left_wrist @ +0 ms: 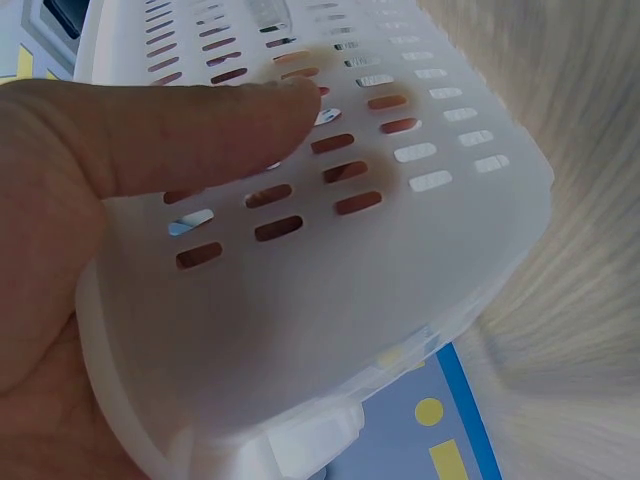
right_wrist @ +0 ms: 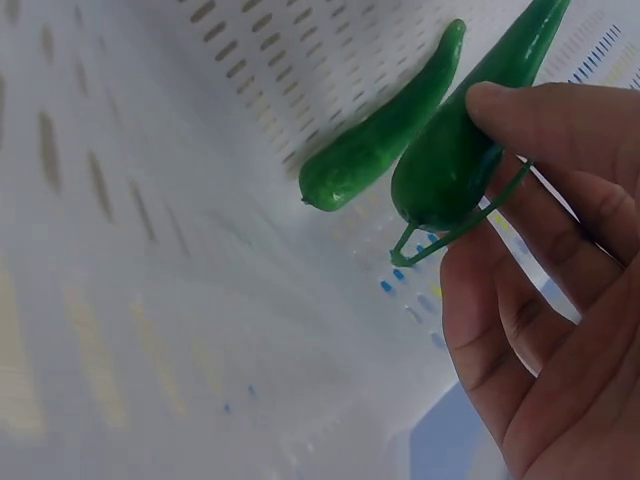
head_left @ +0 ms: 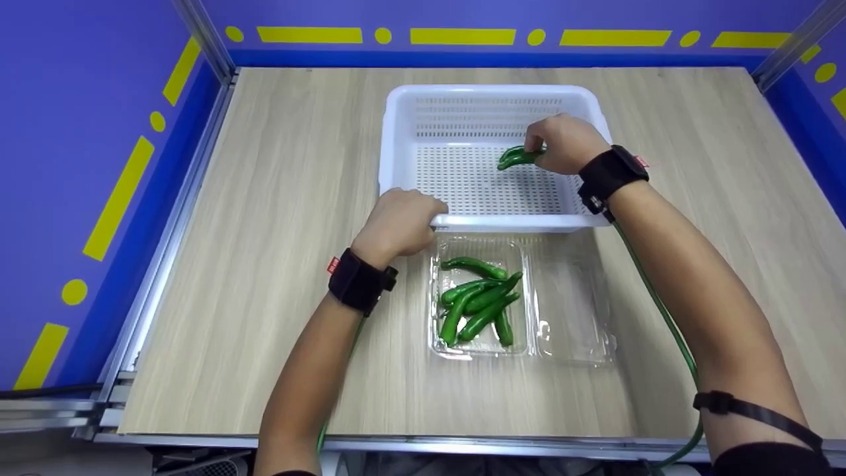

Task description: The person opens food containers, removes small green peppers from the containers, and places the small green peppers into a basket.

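Basket [head_left: 396, 132] behind tray [head_left: 443, 344] w/ peppers [head_left: 479, 301]; two peppers [head_left: 517, 157] in basket.

white basket [left_wrist: 400, 260] — slotted wall, fingers [left_wrist: 200, 130] pressing it

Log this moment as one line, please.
left hand: grips basket near rim | right hand: holds two peppers inside basket | clear tray: more peppers

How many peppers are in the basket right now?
2, both at the right hand over the basket floor: one pepper pinched in its fingers, the other pepper right beside it. The rest lie in the clear tray.
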Tool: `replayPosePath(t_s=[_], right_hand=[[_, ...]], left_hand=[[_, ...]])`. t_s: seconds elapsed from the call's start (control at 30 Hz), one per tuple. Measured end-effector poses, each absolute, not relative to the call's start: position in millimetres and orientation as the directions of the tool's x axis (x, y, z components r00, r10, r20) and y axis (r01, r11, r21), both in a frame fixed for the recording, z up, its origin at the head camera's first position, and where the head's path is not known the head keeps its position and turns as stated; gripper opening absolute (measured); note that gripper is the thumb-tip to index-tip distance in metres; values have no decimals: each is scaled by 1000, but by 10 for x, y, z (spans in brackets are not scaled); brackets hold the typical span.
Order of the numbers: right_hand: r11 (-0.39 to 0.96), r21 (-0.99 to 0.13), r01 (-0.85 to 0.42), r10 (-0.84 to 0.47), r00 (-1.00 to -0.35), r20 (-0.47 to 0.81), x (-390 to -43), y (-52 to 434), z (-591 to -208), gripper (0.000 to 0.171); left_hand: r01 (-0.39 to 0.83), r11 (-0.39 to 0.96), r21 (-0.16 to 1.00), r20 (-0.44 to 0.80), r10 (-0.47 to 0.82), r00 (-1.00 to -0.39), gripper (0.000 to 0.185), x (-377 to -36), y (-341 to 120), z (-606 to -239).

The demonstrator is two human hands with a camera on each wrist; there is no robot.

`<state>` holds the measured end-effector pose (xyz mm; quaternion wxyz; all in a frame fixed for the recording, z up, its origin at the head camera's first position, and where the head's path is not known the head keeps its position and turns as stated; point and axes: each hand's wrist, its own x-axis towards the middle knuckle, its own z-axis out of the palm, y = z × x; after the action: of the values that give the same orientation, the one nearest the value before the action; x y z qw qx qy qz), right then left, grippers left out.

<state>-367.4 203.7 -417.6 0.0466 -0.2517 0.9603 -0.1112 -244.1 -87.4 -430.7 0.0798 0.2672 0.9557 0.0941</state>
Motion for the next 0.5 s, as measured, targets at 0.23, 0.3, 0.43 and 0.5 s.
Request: replayPosePath(t_s=[0.23,0.3,0.43,0.5], right_hand=[[858,-233,-457,-479,-877,-44,-3685,2077,-4221,20],[860,-230,-456,-476,-879,-38,-3692,2083,-4237,18],[861,-218,-460,-472,-882,-3,-3729,2068,-4274,12],[862,-213,-460,-468,-883,10,-3750,2053,-4288,11]], left_hand=[[502,833,234,-104,535,-839,20,-2444,-834,-4295],[506,830,234,-98,538,-837,19,-2446,-833,-4295],[501,833,235,-96,533,-840,20,-2444,-852,-4297],[493,837,238,-102,526,-844,21,-2442,-867,-4300]])
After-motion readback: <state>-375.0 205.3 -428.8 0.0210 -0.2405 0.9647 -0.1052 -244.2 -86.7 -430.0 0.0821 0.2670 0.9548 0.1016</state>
